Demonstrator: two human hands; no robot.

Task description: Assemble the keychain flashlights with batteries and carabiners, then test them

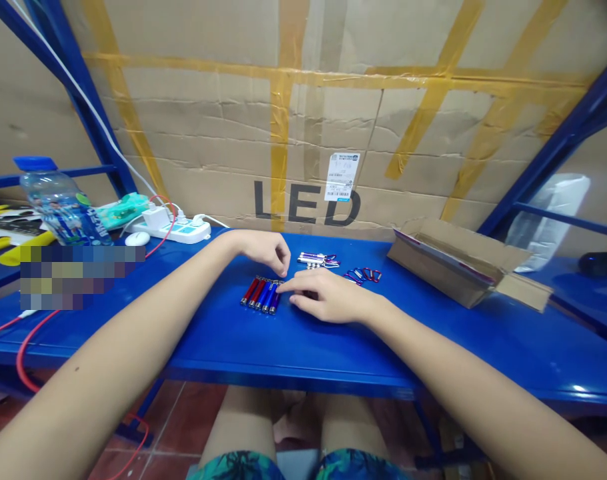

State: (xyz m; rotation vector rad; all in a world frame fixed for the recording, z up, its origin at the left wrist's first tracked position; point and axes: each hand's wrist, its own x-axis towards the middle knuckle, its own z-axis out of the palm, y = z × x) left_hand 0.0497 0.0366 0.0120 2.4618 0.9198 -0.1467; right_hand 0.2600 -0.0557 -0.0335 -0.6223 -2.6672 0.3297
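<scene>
Several slim metal tubes like small keychain flashlights, red ones [252, 292] on the left and blue ones [269, 297] on the right, lie side by side on the blue table [223, 340]. Just behind the row, my left hand [266, 252] has its fingers curled and tips together; whatever they may pinch is hidden. My right hand [328, 293] comes from the right with the index finger stretched to the end of the rightmost blue tube and the thumb apart. Silver tubes [311, 257] lie beyond my right hand, beside several small coloured carabiners [371, 274].
An open cardboard box [443, 267] stands at the right. On the left are a water bottle [58, 207], a white power strip [178, 229], a white mouse-like object [137, 239] and a red cable [28, 347]. A large taped cardboard sheet [208, 147] closes off the back.
</scene>
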